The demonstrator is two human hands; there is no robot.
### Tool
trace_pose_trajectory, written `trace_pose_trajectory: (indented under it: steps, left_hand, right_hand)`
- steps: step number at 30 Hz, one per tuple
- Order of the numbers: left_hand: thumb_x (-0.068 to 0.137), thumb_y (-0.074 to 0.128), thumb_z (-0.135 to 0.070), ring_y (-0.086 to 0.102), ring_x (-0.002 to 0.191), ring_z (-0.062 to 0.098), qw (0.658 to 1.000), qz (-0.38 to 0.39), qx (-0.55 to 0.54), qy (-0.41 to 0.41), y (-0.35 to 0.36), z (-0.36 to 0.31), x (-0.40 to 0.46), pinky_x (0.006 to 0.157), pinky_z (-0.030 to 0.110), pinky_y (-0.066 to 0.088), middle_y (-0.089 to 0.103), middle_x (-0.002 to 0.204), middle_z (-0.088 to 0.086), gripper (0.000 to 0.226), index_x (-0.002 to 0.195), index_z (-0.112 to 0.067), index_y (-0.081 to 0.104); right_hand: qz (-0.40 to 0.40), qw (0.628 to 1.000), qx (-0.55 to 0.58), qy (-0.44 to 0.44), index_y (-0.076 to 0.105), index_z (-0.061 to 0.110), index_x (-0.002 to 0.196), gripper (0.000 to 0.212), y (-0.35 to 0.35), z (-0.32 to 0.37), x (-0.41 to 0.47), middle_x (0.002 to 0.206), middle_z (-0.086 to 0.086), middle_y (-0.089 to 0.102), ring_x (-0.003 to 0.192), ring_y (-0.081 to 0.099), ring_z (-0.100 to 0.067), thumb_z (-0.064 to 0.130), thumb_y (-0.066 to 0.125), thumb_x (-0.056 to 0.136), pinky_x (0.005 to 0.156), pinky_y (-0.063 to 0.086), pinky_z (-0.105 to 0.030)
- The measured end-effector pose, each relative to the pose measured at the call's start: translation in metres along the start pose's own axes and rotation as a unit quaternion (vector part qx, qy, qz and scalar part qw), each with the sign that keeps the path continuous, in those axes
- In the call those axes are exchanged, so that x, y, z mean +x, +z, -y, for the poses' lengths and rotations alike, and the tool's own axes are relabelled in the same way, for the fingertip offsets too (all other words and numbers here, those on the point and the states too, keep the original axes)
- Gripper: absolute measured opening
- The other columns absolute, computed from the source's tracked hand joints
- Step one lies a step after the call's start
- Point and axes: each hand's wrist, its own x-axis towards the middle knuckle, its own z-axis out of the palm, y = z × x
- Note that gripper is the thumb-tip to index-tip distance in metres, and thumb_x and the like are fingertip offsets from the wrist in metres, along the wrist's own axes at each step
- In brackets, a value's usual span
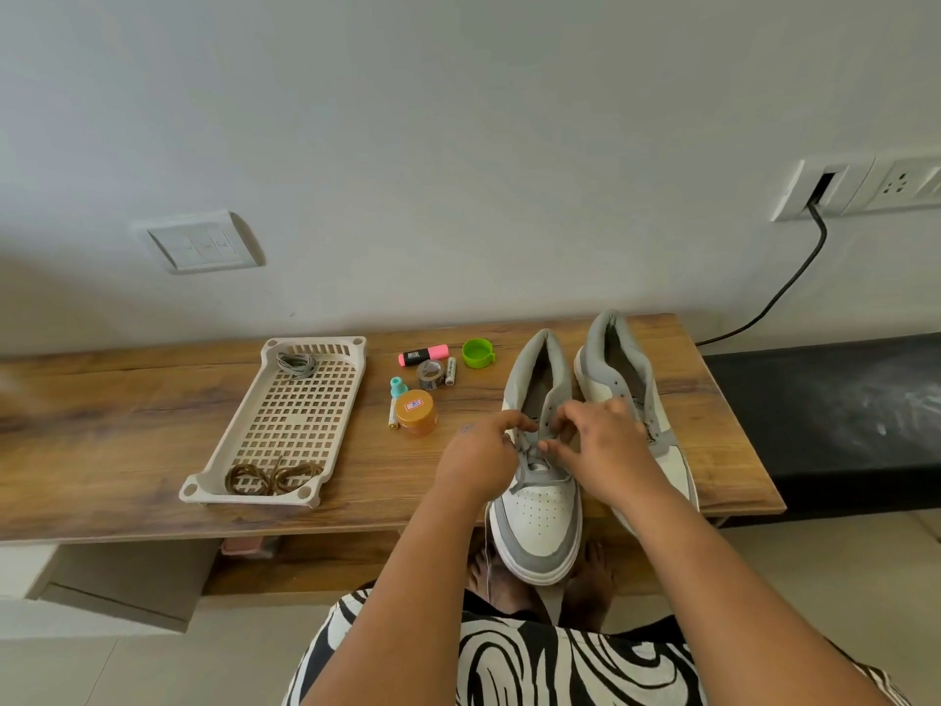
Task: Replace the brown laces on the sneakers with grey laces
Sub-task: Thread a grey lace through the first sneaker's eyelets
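Your left hand (pixel 476 458) and your right hand (pixel 603 450) both sit over the lacing area of the near white and grey sneaker (pixel 537 512), which lies on the brown wood-grain tabletop (pixel 127 450) with its toe sticking out past the front edge toward you. The fingers of both hands are curled inward and meet over the eyelets, pinching the flat grey lace (pixel 532 463) that is already threaded across the lower part of this shoe; exactly which fingers grip it cannot be told, as the fingertips crowd together. A thin pale strand hangs from the left side of the shoe down past the table edge. The second white and grey sneaker (pixel 618 372) lies just beside the first on its right, partly hidden by your right hand and forearm, with bare eyelets showing along its upper. To the left, well apart from the shoes, stands a beige perforated plastic tray (pixel 293 415): a loose heap of brown laces (pixel 272 479) lies at its near end and a small coil of spare grey lace (pixel 297 363) at its far end. Between the tray and the sneakers lie a pink highlighter (pixel 422 355), a green round cap (pixel 477 353), a small roll of grey tape (pixel 430 373) and an orange-lidded round jar (pixel 416 411).
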Motion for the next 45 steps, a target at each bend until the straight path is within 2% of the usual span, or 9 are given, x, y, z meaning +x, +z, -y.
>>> trace_pose_trajectory:
  steps: [3, 10, 17, 23, 28, 31, 34, 38, 45]
  left_hand:
    - [0.095, 0.038, -0.005, 0.049, 0.06, 0.009, 1.0, 0.005, -0.006, 0.003, -0.001, 0.001, -0.001, 0.053, 0.023, 0.037, 0.063, 0.089, -0.002, 0.045, 0.116, -0.034, 0.065]
    - [0.098, 0.037, -0.006, 0.058, 0.071, 0.019, 1.0, 0.021, 0.0, 0.006, -0.004, -0.001, -0.001, 0.063, 0.032, 0.049, 0.065, 0.092, -0.001, 0.044, 0.117, -0.035, 0.064]
    - [0.098, 0.034, -0.004, 0.065, 0.092, 0.028, 0.999, 0.036, 0.002, -0.004, -0.006, 0.0, -0.001, 0.079, 0.043, 0.055, 0.067, 0.102, 0.004, 0.048, 0.117, -0.037, 0.063]
    - [0.098, 0.036, -0.005, 0.065, 0.091, 0.024, 1.0, 0.025, 0.009, 0.004, -0.004, 0.0, 0.0, 0.081, 0.043, 0.056, 0.067, 0.101, 0.002, 0.045, 0.118, -0.036, 0.063]
    - [0.098, 0.038, -0.006, 0.063, 0.084, 0.019, 1.0, 0.016, 0.009, 0.018, -0.004, 0.001, -0.001, 0.075, 0.037, 0.053, 0.065, 0.099, -0.001, 0.043, 0.119, -0.035, 0.063]
    - [0.098, 0.042, -0.009, 0.054, 0.069, 0.013, 1.0, 0.017, 0.003, 0.02, -0.004, 0.003, 0.001, 0.065, 0.03, 0.048, 0.061, 0.086, -0.005, 0.038, 0.119, -0.033, 0.063]
    - [0.097, 0.051, -0.011, 0.057, 0.072, 0.014, 0.999, 0.029, 0.002, 0.023, -0.004, 0.003, 0.001, 0.07, 0.034, 0.053, 0.066, 0.087, 0.0, 0.038, 0.125, -0.035, 0.06]
    - [0.094, 0.054, -0.005, 0.064, 0.084, 0.019, 0.998, 0.048, 0.016, 0.029, -0.002, 0.002, -0.002, 0.075, 0.035, 0.054, 0.067, 0.09, 0.004, 0.054, 0.136, -0.038, 0.048]
    - [0.094, 0.042, 0.002, 0.055, 0.073, 0.013, 0.998, 0.061, 0.013, 0.03, -0.001, 0.001, -0.001, 0.063, 0.026, 0.046, 0.059, 0.083, 0.001, 0.059, 0.139, -0.037, 0.043]
  right_hand:
    - [0.009, 1.0, 0.015, 0.001, 0.058, 0.03, 0.096, 0.022, 0.003, 0.001, 0.0, 0.089, 0.012, 0.059, 0.106, 0.042, -0.017, 0.049, 0.066, 0.086, 0.09, 0.04, -0.042]
    - [0.035, 0.998, -0.055, -0.019, 0.055, 0.027, 0.1, 0.018, 0.005, -0.004, 0.002, 0.105, 0.009, 0.046, 0.111, 0.038, -0.019, 0.043, 0.05, 0.097, 0.092, 0.035, -0.039]
    - [-0.151, 0.987, -0.039, 0.03, 0.055, 0.021, 0.102, 0.012, -0.037, -0.032, 0.006, 0.104, 0.006, 0.042, 0.101, 0.033, -0.015, 0.031, 0.052, 0.097, 0.082, 0.032, -0.033]
    - [-0.028, 0.997, -0.041, -0.061, 0.056, 0.031, 0.111, 0.026, -0.006, -0.012, 0.004, 0.113, 0.014, 0.052, 0.116, 0.037, -0.017, 0.047, 0.059, 0.09, 0.091, 0.034, -0.039]
    - [-0.009, 0.998, -0.043, -0.054, 0.058, 0.031, 0.094, 0.012, 0.005, -0.005, 0.006, 0.094, 0.016, 0.052, 0.105, 0.039, -0.016, 0.042, 0.06, 0.091, 0.086, 0.031, -0.037]
    - [-0.009, 0.998, -0.044, -0.054, 0.057, 0.032, 0.1, 0.019, 0.005, -0.008, 0.007, 0.098, 0.017, 0.047, 0.104, 0.036, -0.012, 0.046, 0.064, 0.088, 0.088, 0.034, -0.037]
    - [0.012, 0.998, -0.032, -0.045, 0.054, 0.032, 0.1, 0.023, 0.006, -0.01, 0.006, 0.103, 0.013, 0.051, 0.103, 0.036, -0.013, 0.049, 0.063, 0.088, 0.089, 0.038, -0.038]
    - [0.047, 0.998, -0.009, -0.036, 0.055, 0.027, 0.095, 0.017, 0.01, -0.009, 0.009, 0.099, 0.009, 0.049, 0.104, 0.04, -0.018, 0.043, 0.06, 0.092, 0.089, 0.041, -0.041]
    - [0.062, 0.995, 0.056, -0.054, 0.051, 0.02, 0.09, 0.015, 0.01, -0.011, 0.01, 0.09, 0.004, 0.05, 0.089, 0.049, -0.018, 0.028, 0.062, 0.093, 0.075, 0.041, -0.031]
